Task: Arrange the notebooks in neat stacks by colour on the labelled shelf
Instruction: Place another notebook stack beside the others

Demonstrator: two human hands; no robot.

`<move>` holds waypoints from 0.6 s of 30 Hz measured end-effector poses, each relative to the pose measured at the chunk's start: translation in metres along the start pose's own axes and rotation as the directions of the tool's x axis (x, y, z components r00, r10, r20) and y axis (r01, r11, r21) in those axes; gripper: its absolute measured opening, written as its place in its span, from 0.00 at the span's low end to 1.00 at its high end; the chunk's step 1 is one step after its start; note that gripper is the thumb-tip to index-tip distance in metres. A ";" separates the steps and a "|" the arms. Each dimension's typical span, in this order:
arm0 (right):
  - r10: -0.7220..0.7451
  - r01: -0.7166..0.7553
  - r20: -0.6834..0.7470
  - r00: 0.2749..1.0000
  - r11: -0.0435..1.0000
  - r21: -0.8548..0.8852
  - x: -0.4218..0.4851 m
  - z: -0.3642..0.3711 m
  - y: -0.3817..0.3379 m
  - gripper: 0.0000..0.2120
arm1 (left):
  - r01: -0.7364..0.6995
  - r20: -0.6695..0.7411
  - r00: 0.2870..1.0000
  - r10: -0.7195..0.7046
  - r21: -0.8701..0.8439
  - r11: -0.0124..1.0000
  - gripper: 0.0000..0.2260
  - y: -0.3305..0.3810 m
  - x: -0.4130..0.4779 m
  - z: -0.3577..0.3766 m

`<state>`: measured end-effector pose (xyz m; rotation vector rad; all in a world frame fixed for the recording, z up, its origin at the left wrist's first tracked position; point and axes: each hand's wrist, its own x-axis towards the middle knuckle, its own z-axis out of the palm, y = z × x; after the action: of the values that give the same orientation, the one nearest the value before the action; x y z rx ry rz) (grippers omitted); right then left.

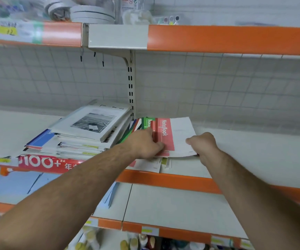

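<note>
Our two forearms stretch in from the bottom corners of the frame and meet just right of centre. Left hand (145, 144) is curled over the near left edge of the red-and-white notebook (176, 138), thumb pressed on the red band. Right hand (205, 143) has its fingers tucked round the near right corner of that same notebook, so we've got it gripped from both sides. It sits on a small stack on the middle shelf (253, 150), with a green notebook (147, 121) peeking out behind. Left of centre, a messy pile (91, 130) of grey and blue notebooks sits on the same shelf.
</note>
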<state>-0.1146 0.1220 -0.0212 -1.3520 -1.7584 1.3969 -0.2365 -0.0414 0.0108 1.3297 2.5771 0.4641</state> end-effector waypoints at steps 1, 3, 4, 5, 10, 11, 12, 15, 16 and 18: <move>0.010 -0.009 -0.050 0.999 1.000 0.017 0.002 -0.002 -0.001 0.01 | 0.002 0.018 1.000 -0.002 0.009 1.000 0.15 -0.001 0.001 -0.002; 0.048 -0.045 -0.123 0.991 0.999 0.031 0.007 -0.008 -0.002 0.03 | 0.008 0.035 0.999 -0.009 0.027 1.000 0.13 -0.004 0.004 -0.003; 0.069 -0.065 -0.139 0.988 0.997 0.030 0.008 -0.011 -0.002 0.02 | 0.008 0.035 0.999 -0.010 0.034 0.999 0.13 -0.005 0.006 -0.003; 0.088 -0.085 -0.143 0.986 0.996 0.030 0.008 -0.012 -0.002 0.03 | 0.004 0.034 0.999 -0.005 0.035 0.999 0.14 -0.007 0.008 -0.003; 0.097 -0.093 -0.068 0.993 0.994 0.061 0.001 -0.004 0.001 0.06 | -0.033 0.053 0.998 0.031 0.050 0.998 0.18 -0.012 0.008 -0.004; 0.083 -0.080 -0.035 0.996 0.994 0.069 -0.001 -0.001 0.003 0.04 | -0.042 0.062 0.997 0.038 0.064 0.997 0.18 -0.012 0.006 -0.005; 0.066 -0.065 -0.011 0.998 0.995 0.077 -0.004 0.003 0.003 0.02 | -0.043 0.069 0.997 0.039 0.057 0.997 0.18 -0.012 0.006 -0.007; 0.024 -0.028 0.035 0.999 0.994 0.108 -0.012 0.009 0.004 0.03 | 0.005 0.082 0.997 0.001 -0.071 0.997 0.16 -0.016 0.006 -0.011; 0.018 -0.026 0.068 0.998 0.992 0.120 -0.014 0.012 0.004 0.04 | 0.028 0.080 0.997 -0.018 -0.120 0.992 0.16 -0.018 0.006 -0.012; 0.010 -0.024 0.119 0.993 0.993 0.117 -0.020 0.018 0.004 0.05 | 0.046 0.080 0.996 -0.032 -0.175 0.983 0.18 -0.021 0.006 -0.014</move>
<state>-0.1207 0.0967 -0.0278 -1.2471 -1.7117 1.5943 -0.2604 -0.0501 0.0155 1.2108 2.4312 0.6069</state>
